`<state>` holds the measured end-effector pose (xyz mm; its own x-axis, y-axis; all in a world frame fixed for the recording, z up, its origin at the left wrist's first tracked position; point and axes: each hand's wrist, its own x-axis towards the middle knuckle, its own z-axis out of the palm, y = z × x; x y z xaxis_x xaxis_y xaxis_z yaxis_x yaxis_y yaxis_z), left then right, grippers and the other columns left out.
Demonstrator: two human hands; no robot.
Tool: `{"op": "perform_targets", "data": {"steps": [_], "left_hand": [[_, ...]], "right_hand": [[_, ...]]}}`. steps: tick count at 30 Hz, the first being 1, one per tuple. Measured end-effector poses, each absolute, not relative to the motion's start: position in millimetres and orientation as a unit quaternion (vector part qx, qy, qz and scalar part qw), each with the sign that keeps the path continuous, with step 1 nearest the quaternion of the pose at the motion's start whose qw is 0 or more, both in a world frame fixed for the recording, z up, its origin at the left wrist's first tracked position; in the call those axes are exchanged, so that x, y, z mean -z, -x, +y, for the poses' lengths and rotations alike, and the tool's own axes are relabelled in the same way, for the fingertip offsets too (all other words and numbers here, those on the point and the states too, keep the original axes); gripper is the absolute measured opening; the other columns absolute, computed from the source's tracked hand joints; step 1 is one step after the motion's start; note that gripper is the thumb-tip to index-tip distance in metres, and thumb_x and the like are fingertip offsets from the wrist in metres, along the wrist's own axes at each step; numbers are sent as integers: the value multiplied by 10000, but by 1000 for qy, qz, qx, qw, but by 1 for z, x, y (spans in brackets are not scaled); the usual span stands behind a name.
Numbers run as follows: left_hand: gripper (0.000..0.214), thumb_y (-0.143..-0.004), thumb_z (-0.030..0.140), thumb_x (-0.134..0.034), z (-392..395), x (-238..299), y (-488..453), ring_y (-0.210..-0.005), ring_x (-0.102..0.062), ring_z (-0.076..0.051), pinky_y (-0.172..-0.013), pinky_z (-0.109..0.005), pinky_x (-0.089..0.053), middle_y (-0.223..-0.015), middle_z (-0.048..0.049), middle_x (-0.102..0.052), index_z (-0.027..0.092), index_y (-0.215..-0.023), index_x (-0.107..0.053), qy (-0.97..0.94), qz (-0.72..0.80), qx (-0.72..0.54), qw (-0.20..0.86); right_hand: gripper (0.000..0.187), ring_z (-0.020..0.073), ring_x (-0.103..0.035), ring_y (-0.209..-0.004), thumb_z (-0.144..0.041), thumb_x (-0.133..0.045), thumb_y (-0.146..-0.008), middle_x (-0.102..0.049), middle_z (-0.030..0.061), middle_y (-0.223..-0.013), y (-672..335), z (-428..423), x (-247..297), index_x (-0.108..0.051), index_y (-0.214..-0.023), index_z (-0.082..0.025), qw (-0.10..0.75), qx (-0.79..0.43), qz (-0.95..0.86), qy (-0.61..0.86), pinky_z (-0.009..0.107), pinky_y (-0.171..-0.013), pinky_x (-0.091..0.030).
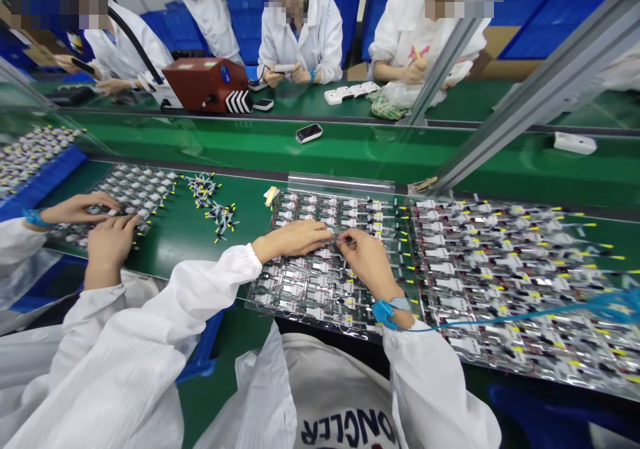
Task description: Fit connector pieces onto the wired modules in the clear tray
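In front of me lies a clear plastic tray (313,312) with rows of small white electronic parts, thin wires and yellow-tipped grey pieces. Over its middle, my left hand (296,238) has its fingers nearly straight and close together, tips lowered to one part; anything between them is hidden. My right hand (369,259), a blue strap (385,313) on its wrist, faces it from the right. Its thumb and forefinger are pinched on something small and dark that I cannot make out. The fingertips of both hands are almost touching.
To the right lies another filled tray (470,289), crossed by a blue cord (545,310). Loose yellow-tipped pieces (213,202) lie left. A co-worker's hands (107,232) work over a further tray (140,186). A metal post (500,119) slants above the bench; people sit opposite.
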<state>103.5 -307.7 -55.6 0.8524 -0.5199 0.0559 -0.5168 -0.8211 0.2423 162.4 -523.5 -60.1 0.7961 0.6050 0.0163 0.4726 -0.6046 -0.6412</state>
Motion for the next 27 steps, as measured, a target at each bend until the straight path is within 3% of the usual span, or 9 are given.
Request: {"op": "perform_targets", "data": {"steps": [14, 27], "left_hand": [[231, -918, 209, -611, -316, 61, -102, -938, -656, -223, -835, -332, -504, -1041, -93, -695, 142, -1136, -647, -957, -193, 3, 217], [265, -969, 226, -576, -316, 62, -98, -1010, -620, -222, -901, -351, -499, -1080, -94, -650, 150, -1217, -630, -952, -201, -3, 229]], "right_hand": [[166, 229, -680, -878, -230, -600, -932, -765, 57, -990, -158, -514, 58, -740, -1022, -235, 283, -127, -310, 899, 301, -760, -439], [185, 202, -651, -808, -240, -551, -941, -728, 61, -984, -160, -518, 69, -721, -1012, -227, 311, -112, -318, 888, 299, -764, -441]]}}
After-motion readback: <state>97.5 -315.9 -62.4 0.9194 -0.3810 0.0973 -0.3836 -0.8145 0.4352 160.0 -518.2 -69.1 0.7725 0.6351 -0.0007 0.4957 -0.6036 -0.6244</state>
